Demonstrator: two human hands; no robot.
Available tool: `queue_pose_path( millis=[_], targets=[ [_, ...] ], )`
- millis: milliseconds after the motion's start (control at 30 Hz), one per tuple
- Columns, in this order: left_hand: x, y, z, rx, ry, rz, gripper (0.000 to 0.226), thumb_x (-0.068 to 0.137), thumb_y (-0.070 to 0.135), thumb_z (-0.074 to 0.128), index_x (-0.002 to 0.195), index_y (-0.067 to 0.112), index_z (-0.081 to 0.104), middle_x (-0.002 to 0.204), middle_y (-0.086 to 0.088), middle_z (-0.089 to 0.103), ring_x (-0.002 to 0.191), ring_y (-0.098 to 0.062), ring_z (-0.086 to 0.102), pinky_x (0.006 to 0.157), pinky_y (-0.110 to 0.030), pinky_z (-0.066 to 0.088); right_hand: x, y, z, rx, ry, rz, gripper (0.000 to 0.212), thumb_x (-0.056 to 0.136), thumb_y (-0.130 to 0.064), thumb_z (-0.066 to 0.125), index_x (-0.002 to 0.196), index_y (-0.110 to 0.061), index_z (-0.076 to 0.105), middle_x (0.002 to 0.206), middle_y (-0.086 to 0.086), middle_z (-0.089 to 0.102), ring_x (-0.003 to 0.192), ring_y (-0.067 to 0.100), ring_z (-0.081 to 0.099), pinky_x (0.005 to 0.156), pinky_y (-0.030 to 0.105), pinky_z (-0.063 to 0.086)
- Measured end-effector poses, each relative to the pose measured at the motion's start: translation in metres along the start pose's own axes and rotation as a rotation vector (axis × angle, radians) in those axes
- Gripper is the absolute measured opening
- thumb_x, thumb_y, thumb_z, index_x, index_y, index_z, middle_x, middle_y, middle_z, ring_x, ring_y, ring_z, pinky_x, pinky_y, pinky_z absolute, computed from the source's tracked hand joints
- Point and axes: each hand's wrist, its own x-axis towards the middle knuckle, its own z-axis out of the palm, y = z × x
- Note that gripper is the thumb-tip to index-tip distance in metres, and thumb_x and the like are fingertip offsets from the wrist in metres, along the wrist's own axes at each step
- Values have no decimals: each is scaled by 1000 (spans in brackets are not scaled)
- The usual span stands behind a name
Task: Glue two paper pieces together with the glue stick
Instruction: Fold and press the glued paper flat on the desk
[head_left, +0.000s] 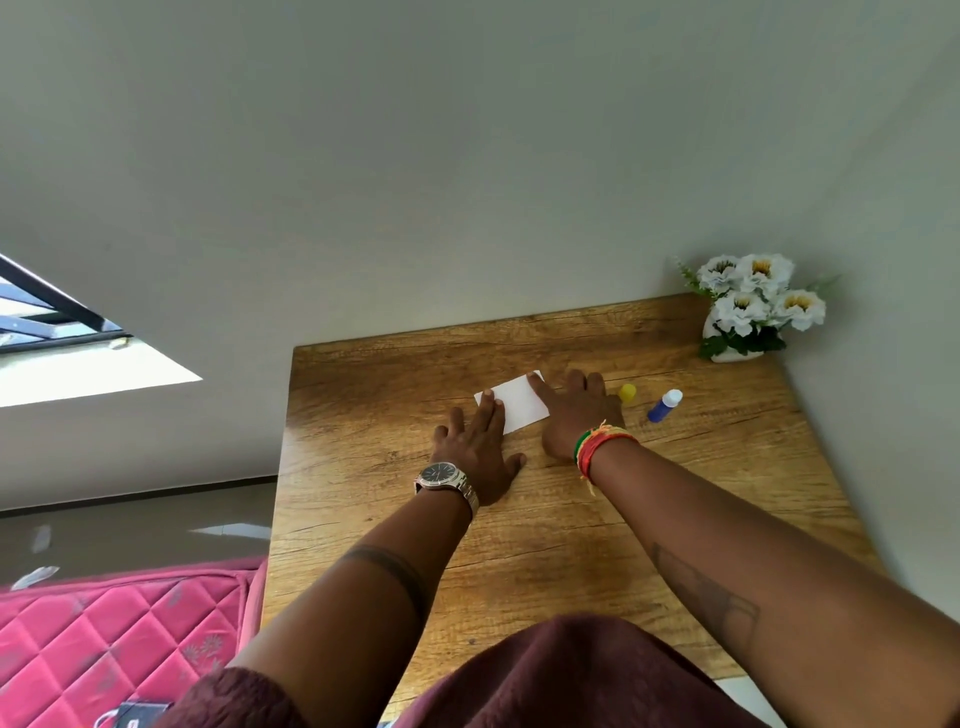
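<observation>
The fingers (489, 410) of the left hand (480, 452) lay spread and flat, gripping nothing, their tips pressing the left end of the paper (514, 402). The fingers (537, 387) of the right hand (576, 415) were likewise stretched out flat, with 1 fingertip on the paper's far right corner and the rest resting on the wood beside it.

The wooden table (545, 545) stood against a pale wall (467, 156), both forearms reaching across it. A pink quilted mattress (104, 634) lay on the floor to the left. White flowers in a small white vase (753, 306) sat at the table's far right corner. The white paper lay flat near the middle of the table's far half, between the 2 hands; whether it was 1 sheet or 2 stacked could not be told. The blue glue stick (664, 406) lay on its side just right of the right hand, uncapped, white tip pointing away. Its yellow cap (627, 393) stood between the stick and the hand. A watch (441, 475) circled the left wrist and coloured bracelets (597, 441) the right.
</observation>
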Motion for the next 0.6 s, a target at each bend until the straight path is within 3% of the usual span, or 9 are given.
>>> queue_pose_path(
  millis=[433,600],
  targets=[
    [2,-4,7,-74,2,-61,94,88,77,41,161,31,1,171,-5,-9,152,-39,10,114,-55,28,3,0,5,-26,27,-3,96,78,-47,56,155,-43,-1,154,14,30,136,40,26,102,55,37],
    [1,-5,7,-53,18,-47,93,90,77,38,162,30,1,171,-6,-9,152,-40,10,114,-55,29,-25,1,14,35,139,-83,89,87,-36,52,153,-51,-5,149,17,31,128,43,34,97,56,39]
  ],
)
